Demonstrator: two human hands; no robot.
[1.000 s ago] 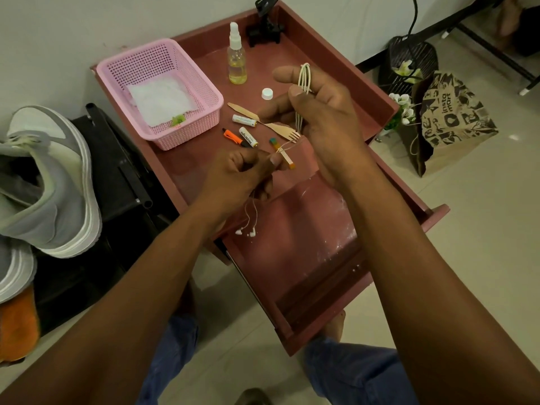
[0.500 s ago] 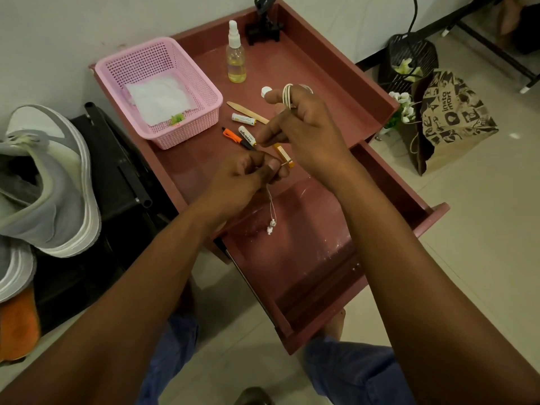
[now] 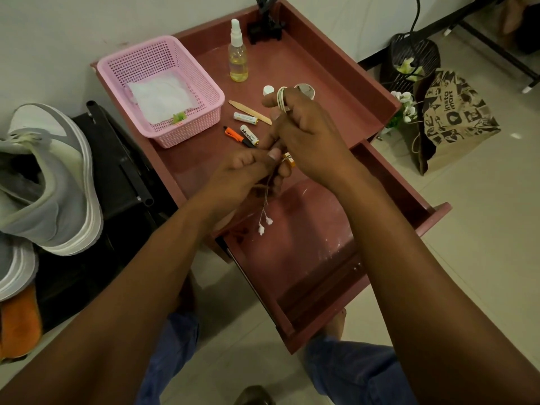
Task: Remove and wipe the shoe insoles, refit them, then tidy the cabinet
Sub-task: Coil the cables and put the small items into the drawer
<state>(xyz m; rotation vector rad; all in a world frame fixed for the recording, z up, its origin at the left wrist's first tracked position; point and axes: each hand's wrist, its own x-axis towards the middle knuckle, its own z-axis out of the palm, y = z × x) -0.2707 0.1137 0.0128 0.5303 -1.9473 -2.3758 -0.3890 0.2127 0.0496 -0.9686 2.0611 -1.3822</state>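
Coiling a white earphone cable (image 3: pixel 281 98) around the raised fingers of the right hand (image 3: pixel 304 135), a person tidies the top of a low red cabinet (image 3: pixel 336 71) above its open drawer (image 3: pixel 306 252). The left hand (image 3: pixel 251 168), just below and touching the right, pinches the loose run of cable, which drops straight down from that grip to two earbuds (image 3: pixel 264 225) dangling over the drawer. The right hand is clenched with the loops wound around it; the left is closed on the cable. The remaining cable's long axis runs from the coil down towards the person, so the next turn appears to depend on the left hand feeding upward. Batteries (image 3: pixel 249 135), a pen (image 3: pixel 233 134), a spray bottle (image 3: pixel 238 57) and a pink basket (image 3: pixel 163 89) lie beyond. The grey shoes (image 3: pixel 49 182) stand well apart on the left.
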